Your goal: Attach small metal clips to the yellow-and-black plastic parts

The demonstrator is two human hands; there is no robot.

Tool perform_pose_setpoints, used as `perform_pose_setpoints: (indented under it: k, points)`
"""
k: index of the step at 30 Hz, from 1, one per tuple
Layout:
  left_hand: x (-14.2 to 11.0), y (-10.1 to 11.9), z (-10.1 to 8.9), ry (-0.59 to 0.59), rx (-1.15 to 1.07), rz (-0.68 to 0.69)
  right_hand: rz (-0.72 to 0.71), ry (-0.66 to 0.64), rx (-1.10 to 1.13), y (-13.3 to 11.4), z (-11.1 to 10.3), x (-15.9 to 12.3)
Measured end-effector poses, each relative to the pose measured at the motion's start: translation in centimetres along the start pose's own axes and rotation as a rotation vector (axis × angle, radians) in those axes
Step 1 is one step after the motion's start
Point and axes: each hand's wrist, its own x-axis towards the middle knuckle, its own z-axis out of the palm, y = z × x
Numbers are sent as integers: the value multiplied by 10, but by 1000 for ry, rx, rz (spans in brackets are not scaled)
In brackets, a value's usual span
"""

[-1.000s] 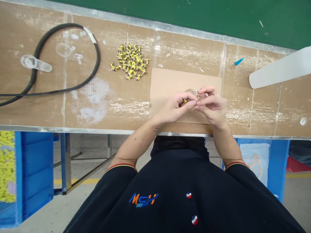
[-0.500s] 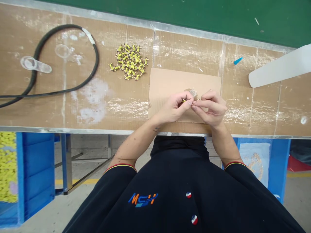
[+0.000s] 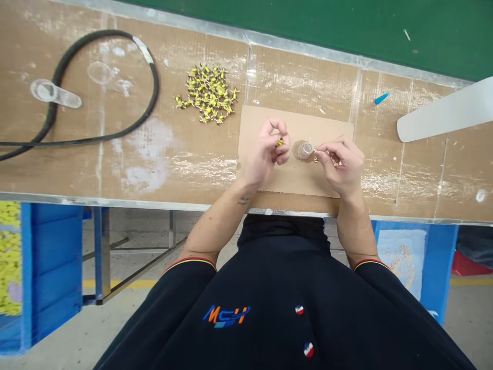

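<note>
My left hand [image 3: 266,151] rests on a cardboard sheet [image 3: 296,177], its fingers curled round a small yellow part [image 3: 280,142]. My right hand [image 3: 341,163] lies on the same sheet, thumb and forefinger pinched on a tiny metal piece beside a small clear cup [image 3: 305,150]. The cup stands between the two hands. A heap of several small yellow parts [image 3: 208,94] lies on the table to the left of the sheet, beyond my left hand.
A black cable [image 3: 96,77] loops over the left of the table [image 3: 173,154], round a clear plastic scoop [image 3: 54,93]. A white blade-shaped piece [image 3: 447,110] lies at the right, a small blue bit [image 3: 381,97] near it. Blue bins [image 3: 50,267] stand under the table.
My hands, pinched together over the cup before, have separated. The left hand moved left and up with the yellow part; the right hand stayed beside the cup.
</note>
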Motion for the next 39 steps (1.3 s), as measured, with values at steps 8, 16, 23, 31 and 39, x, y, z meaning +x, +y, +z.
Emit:
perform_pose_setpoints:
  k: [8,16,23,31,39]
  points:
    - [11,-8,-22,214,110,130,92,-163,-45,7,0,-2]
    - [16,-19,-29,165,279,339,110,-191,-80,7,1,-3]
    - [18,-25,-33,165,346,453,111,-197,-83,7,1,-3]
    - [8,-23,-13,53,213,278,166,-25,146,-4,-3,0]
    - [-8,-21,16,-129,96,106,286,57,410,-13,6,-4]
